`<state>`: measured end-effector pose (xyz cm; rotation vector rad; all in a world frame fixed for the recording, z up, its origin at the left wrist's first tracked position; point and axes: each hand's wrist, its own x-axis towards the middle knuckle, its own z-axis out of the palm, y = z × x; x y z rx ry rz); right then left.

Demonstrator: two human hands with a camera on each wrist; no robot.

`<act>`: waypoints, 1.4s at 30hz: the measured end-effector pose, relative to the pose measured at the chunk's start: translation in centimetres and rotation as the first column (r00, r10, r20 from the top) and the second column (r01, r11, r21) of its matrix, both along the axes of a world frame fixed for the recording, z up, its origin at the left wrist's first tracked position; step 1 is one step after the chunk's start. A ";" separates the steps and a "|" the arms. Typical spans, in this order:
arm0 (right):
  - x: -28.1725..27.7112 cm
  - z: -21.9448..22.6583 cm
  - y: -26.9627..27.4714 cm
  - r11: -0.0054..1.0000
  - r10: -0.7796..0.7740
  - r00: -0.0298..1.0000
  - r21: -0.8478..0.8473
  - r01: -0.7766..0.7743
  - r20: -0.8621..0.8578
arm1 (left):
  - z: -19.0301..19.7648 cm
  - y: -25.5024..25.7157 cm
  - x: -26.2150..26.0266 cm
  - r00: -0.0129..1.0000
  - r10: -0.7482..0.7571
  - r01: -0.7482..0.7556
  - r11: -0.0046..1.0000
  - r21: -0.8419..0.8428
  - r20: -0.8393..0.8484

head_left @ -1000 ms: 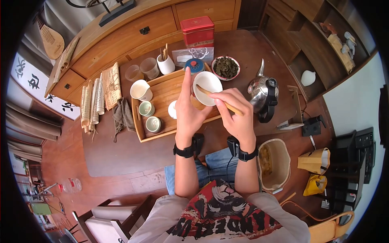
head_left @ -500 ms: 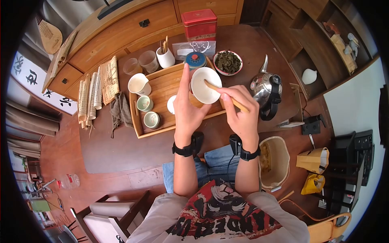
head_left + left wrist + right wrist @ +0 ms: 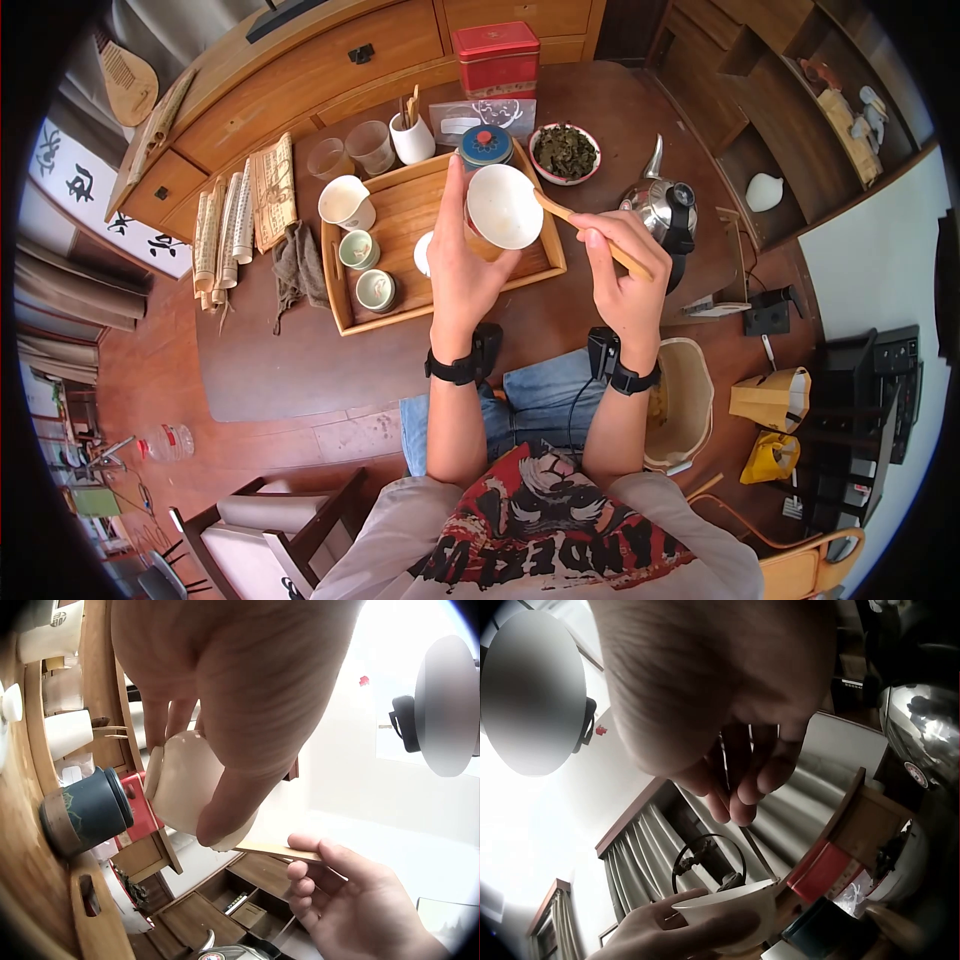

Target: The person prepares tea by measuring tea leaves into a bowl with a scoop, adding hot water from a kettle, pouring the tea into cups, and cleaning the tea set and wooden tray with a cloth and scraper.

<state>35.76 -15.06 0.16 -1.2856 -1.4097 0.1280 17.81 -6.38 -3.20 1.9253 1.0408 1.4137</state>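
My left hand (image 3: 462,285) grips a white gaiwan bowl (image 3: 503,208), its thumb on the near side and the fingers beyond. The bowl is tilted so that its pale inside faces me. My right hand (image 3: 625,275) pinches a slim wooden tea pick (image 3: 556,208), whose far tip lies right at the bowl's right rim. In the left wrist view the tea pick (image 3: 270,850) meets the bowl's edge, and the fingers of my right hand (image 3: 352,896) curl round its other end. Below the bowl is a wooden tea tray (image 3: 415,200), with a white lid (image 3: 422,255) partly hidden behind my left hand.
On the tray stand a white pitcher (image 3: 345,203), two small green cups and a blue lidded jar (image 3: 486,148). A dish of dark tea leaves (image 3: 565,153) and a steel kettle (image 3: 662,210) are to the right. Behind stands a red tin (image 3: 497,60); a brown cloth (image 3: 297,268) lies left.
The tip of the tea pick has come out of the bowl to its right rim. My right hand has moved right and a little down, while my left hand still holds the bowl.
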 end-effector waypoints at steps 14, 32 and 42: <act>0.3 -0.7 0.0 0.999 -0.042 0.968 -0.039 0.033 -0.246 | -0.2 -0.3 0.3 0.972 -0.103 0.126 0.987 -0.097 0.212; 0.1 -0.7 -0.1 1.000 -0.011 0.927 -0.015 0.006 -0.374 | 0.4 -0.6 0.1 0.991 -0.129 0.130 0.991 -0.032 0.037; 0.2 -0.9 -0.2 0.999 -0.039 0.913 -0.050 0.020 -0.406 | 0.3 -0.5 -0.3 0.993 -0.091 0.095 0.995 -0.044 0.074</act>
